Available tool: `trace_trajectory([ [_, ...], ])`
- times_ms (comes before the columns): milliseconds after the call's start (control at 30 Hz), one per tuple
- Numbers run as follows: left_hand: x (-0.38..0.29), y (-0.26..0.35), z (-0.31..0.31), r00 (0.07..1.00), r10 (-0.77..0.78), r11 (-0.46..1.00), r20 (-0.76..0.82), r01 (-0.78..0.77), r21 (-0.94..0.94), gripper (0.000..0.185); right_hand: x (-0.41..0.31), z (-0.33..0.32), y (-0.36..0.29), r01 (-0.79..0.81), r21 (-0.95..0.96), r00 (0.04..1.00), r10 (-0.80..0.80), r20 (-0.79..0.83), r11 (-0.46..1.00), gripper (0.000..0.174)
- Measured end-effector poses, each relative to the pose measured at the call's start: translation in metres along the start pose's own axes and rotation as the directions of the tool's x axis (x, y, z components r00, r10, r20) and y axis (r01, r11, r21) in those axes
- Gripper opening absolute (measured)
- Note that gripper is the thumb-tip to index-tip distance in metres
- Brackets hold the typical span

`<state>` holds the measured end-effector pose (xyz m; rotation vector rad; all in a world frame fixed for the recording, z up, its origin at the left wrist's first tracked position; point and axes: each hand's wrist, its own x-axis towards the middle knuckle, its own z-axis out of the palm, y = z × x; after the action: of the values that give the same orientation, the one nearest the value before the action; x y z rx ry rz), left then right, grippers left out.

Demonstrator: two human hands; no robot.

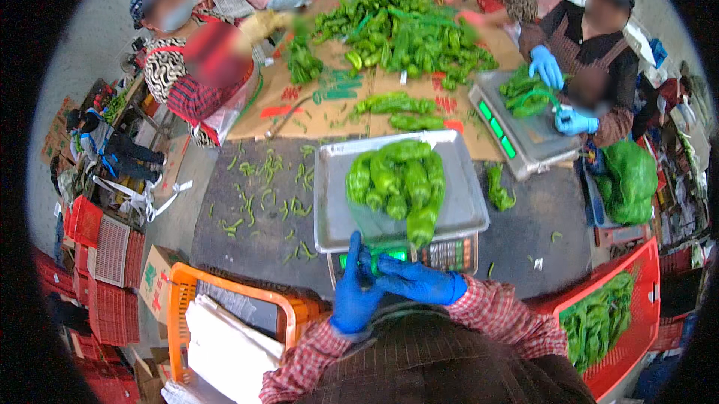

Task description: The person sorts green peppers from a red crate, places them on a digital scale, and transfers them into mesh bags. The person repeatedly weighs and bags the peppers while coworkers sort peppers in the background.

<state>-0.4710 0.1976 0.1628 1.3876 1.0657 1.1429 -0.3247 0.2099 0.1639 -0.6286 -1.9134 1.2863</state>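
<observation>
On a digital scale (449, 256) stands a metal tray (331, 202) with a pile of long green peppers (396, 176), which seem to lie on thin green bag material. My left hand (356, 294), in a blue glove, is at the tray's near edge, its index finger pointing up beside the rim. My right hand (424, 282), also gloved in blue, reaches in from the right, its fingertips close to the left thumb. The hands partly cover the scale's lit display. Whether thin material lies between the fingers cannot be made out.
Cardboard (337, 117) under a large pepper heap (404, 39) covers the far table. Co-workers stand around it; one at right handles peppers on another scale (519, 151). An orange basket (177, 314) with white sheets is near left, a red crate (646, 303) of peppers near right.
</observation>
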Motion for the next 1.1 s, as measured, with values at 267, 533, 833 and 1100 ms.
trace_trajectory([
  [267, 0.032, 0.000, -0.006, 0.977, 0.156, 0.489, 0.145, -0.204, 0.848, 0.056, -0.013, -0.002, -0.026, -0.372, 0.318, 0.827, 0.467, -0.314, 0.872, 0.024],
  [533, 0.045, -0.017, -0.003, 0.794, 0.215, 0.520, 0.569, -0.586, 0.622, 0.052, -0.038, -0.063, -0.095, -0.273, 0.445, 0.962, 0.254, 0.103, 0.853, 0.028],
  [833, 0.135, -0.045, -0.021, 0.928, -0.323, 0.903, 0.185, 0.361, -0.233, 0.039, -0.004, -0.101, 0.036, -0.236, 0.100, 0.743, 0.246, -0.623, 0.967, 0.049],
  [1100, 0.144, 0.014, -0.016, 0.644, 0.121, 0.757, 0.756, 0.433, -0.490, 0.051, -0.042, -0.073, -0.012, 0.438, 0.283, 0.642, -0.076, -0.763, 0.854, 0.076],
])
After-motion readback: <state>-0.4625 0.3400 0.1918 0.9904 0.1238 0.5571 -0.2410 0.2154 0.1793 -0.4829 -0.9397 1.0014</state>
